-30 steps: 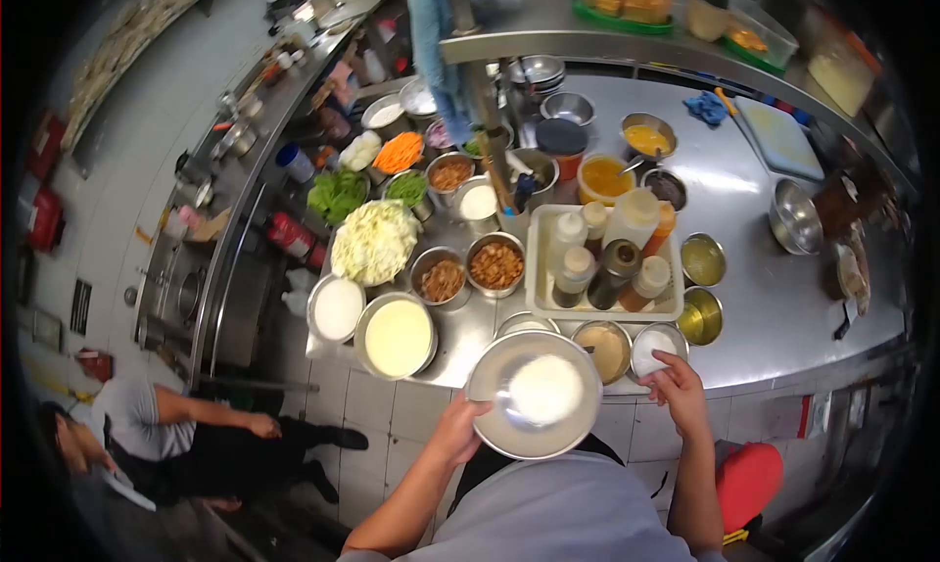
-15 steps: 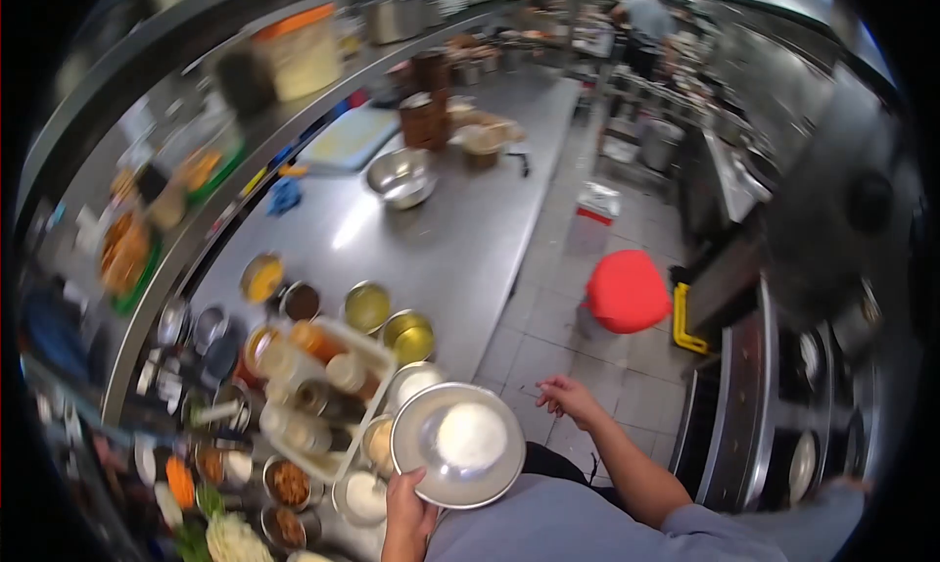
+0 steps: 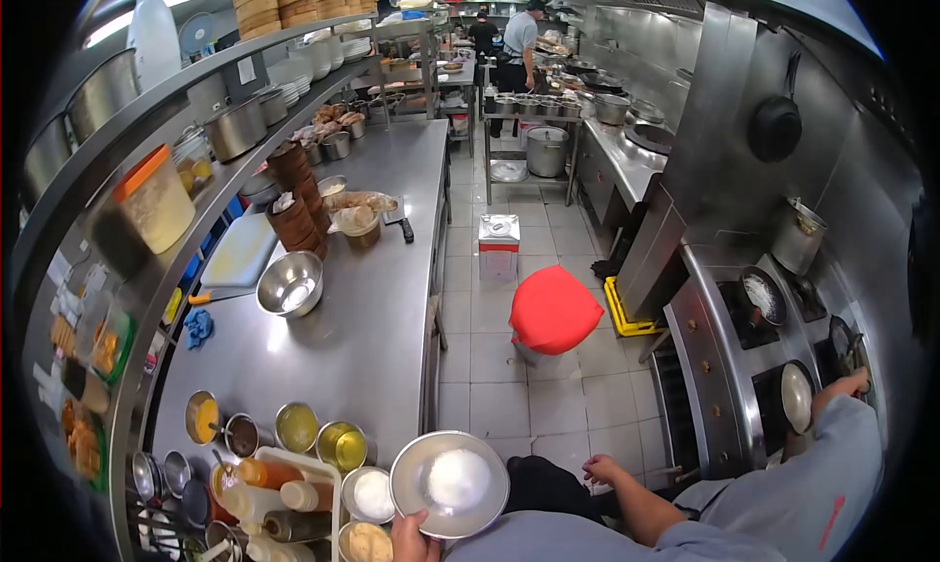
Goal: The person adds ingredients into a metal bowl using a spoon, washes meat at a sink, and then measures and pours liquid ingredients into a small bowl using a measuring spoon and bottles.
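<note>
My left hand (image 3: 415, 539) grips the near left rim of a metal bowl (image 3: 450, 485) that holds a mound of white powder (image 3: 458, 478). Low over the floor, to the right of the bowl, my right hand (image 3: 600, 469) has its fingers loosely curled; whether they pinch anything is too small to tell. Just left of the bowl stands a container of white powder (image 3: 372, 493), with a tan-filled container (image 3: 370, 542) below it. Two containers of yellow-green liquid, one of them nearer the bowl (image 3: 343, 446), sit on the counter.
The steel counter (image 3: 357, 351) runs along the left, with an empty metal bowl (image 3: 290, 284) and a white cutting board (image 3: 241, 253). A red-covered stool (image 3: 555, 309) stands in the aisle. At right, a co-worker (image 3: 798, 493) reaches over the stove (image 3: 729, 386); two people are farther back.
The view has swung right, from the ingredient containers to the aisle and stove. The bowl stays in my left hand. My right hand has moved away from the white powder container.
</note>
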Demonstrator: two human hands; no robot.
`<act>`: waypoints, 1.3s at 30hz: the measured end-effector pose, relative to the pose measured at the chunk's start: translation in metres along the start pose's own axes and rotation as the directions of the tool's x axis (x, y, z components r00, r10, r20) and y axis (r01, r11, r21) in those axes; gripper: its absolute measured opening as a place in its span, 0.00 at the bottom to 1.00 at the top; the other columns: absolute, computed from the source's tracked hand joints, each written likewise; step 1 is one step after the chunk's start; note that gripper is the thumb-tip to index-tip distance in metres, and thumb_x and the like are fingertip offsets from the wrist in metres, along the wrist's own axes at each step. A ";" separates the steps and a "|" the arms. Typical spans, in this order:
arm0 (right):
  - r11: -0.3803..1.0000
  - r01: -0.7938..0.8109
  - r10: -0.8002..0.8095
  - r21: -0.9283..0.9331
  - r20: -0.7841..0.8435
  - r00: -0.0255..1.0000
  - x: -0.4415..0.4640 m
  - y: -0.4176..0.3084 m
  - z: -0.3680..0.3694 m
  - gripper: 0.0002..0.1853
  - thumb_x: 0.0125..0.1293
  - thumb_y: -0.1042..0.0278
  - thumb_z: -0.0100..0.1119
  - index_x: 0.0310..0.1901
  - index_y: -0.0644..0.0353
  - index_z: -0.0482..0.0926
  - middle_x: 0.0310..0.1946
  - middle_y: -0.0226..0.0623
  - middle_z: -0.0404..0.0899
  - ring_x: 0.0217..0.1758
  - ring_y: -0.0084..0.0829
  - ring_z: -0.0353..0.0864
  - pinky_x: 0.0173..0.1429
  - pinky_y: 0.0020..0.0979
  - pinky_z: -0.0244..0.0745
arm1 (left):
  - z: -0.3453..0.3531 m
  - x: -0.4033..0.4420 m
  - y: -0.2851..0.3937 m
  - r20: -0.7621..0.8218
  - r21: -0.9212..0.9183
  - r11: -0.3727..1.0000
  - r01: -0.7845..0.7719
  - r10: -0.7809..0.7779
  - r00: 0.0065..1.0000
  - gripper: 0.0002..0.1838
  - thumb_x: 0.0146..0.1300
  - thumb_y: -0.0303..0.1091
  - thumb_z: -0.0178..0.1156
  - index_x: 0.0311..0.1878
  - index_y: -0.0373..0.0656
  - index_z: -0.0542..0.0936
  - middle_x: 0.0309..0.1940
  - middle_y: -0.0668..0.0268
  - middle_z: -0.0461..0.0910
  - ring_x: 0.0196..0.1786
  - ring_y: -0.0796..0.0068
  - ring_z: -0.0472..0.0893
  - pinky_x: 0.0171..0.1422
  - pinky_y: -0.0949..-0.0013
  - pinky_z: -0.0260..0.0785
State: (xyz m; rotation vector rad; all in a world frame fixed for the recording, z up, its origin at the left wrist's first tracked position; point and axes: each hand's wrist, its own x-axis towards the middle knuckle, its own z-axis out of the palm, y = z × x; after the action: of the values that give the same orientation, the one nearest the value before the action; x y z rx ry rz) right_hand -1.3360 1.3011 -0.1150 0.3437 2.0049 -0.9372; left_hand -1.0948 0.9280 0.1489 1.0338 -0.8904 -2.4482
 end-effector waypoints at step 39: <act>0.921 0.379 -0.146 -0.088 0.824 0.548 0.166 -0.544 -0.084 0.21 0.68 0.46 0.55 0.30 0.57 0.80 0.26 0.36 0.82 0.23 0.22 0.76 0.30 0.28 0.71 | 0.161 0.310 0.063 -0.397 -0.224 0.916 -0.332 0.225 0.890 0.34 0.65 0.39 0.50 0.74 0.49 0.56 0.62 0.60 0.70 0.58 0.68 0.77 0.52 0.61 0.75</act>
State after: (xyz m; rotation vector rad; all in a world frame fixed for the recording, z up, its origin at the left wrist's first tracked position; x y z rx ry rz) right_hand -1.7823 0.9759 0.0436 -0.5058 1.2765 -0.7829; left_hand -1.4191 0.7873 0.1164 1.1122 -0.5013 -1.9790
